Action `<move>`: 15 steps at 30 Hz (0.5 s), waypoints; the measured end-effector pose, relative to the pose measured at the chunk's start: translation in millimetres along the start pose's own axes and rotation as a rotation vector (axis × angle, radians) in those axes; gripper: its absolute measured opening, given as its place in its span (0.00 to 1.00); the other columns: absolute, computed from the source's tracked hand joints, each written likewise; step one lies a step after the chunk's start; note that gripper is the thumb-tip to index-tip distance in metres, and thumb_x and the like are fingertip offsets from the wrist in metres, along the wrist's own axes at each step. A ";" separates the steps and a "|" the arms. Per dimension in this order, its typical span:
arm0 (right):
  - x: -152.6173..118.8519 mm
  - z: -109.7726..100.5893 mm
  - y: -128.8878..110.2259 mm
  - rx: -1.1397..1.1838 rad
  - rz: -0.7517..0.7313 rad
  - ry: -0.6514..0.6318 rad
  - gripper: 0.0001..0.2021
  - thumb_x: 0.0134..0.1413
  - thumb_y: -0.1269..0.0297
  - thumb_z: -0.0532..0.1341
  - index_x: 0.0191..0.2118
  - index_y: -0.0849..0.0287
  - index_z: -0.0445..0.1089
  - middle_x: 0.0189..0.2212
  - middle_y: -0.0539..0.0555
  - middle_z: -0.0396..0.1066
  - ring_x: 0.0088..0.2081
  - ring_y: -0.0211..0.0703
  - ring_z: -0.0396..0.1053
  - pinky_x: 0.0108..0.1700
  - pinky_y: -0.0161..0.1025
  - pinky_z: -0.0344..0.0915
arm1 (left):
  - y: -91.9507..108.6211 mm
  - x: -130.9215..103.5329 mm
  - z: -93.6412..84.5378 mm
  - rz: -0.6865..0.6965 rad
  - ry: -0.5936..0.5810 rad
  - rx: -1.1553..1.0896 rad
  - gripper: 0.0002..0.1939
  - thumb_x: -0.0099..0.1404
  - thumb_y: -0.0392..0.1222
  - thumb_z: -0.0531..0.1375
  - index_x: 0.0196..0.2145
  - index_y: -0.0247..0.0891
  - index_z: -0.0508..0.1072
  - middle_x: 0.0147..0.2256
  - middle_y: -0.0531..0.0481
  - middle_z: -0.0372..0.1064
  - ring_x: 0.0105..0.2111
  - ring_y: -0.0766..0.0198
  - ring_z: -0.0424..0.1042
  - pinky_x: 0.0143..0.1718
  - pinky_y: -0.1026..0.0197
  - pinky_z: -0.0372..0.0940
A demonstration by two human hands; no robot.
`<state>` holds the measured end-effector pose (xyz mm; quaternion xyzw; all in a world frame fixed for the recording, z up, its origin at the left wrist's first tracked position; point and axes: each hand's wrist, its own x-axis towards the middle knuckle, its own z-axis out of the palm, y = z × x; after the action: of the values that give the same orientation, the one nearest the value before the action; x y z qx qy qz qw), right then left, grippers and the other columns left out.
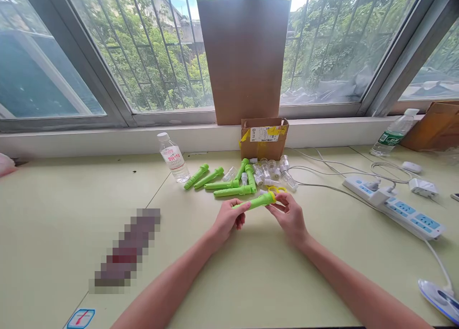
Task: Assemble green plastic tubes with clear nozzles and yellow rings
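Observation:
My left hand (pixel 230 218) is closed around the lower end of a light green plastic tube (pixel 258 202), held tilted above the table. At the tube's other end, a yellow ring piece (pixel 273 197) sits at the rim, and the fingers of my right hand (pixel 289 216) pinch there. Just behind are several more green tubes (pixel 232 191) lying on the table. Beside them lies a group of clear plastic cups with white ends (pixel 265 167). Another yellow loop (pixel 280 189) shows right behind the held tube.
A small cardboard box (pixel 265 149) stands behind the parts, a water bottle (pixel 174 159) to their left. Cables and a power strip (pixel 394 207) lie at right, near a second bottle (pixel 392 135). A blurred dark object (pixel 127 247) lies at left on the table (pixel 201 281).

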<state>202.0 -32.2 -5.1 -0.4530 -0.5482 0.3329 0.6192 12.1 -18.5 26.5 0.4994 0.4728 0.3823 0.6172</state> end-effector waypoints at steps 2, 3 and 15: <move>-0.4 -0.6 0.6 0.014 0.020 0.017 0.16 0.43 0.55 0.68 0.34 0.56 0.64 0.43 0.56 0.72 0.43 0.50 0.74 0.49 0.55 0.71 | 1.0 -0.6 0.0 0.018 0.009 0.078 0.19 0.52 0.56 0.63 0.25 0.37 0.64 0.14 0.58 0.61 0.11 0.72 0.57 0.13 0.69 0.49; -0.5 -0.9 1.2 0.019 0.033 0.022 0.16 0.42 0.55 0.68 0.34 0.56 0.64 0.44 0.56 0.72 0.42 0.51 0.74 0.49 0.55 0.71 | 1.3 -0.6 0.0 0.038 0.018 0.131 0.19 0.52 0.56 0.62 0.25 0.37 0.66 0.14 0.57 0.62 0.12 0.72 0.58 0.13 0.69 0.49; 2.9 -3.1 5.7 0.064 0.050 0.022 0.15 0.42 0.60 0.69 0.33 0.58 0.66 0.44 0.58 0.72 0.45 0.53 0.73 0.48 0.53 0.72 | 3.9 -2.6 0.5 0.239 0.001 0.390 0.19 0.52 0.53 0.64 0.35 0.39 0.66 0.20 0.59 0.64 0.14 0.74 0.56 0.15 0.69 0.51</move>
<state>206.1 -28.2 -9.2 -0.4503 -0.5188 0.3605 0.6309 12.0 -20.3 30.9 0.6616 0.4752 0.3544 0.4592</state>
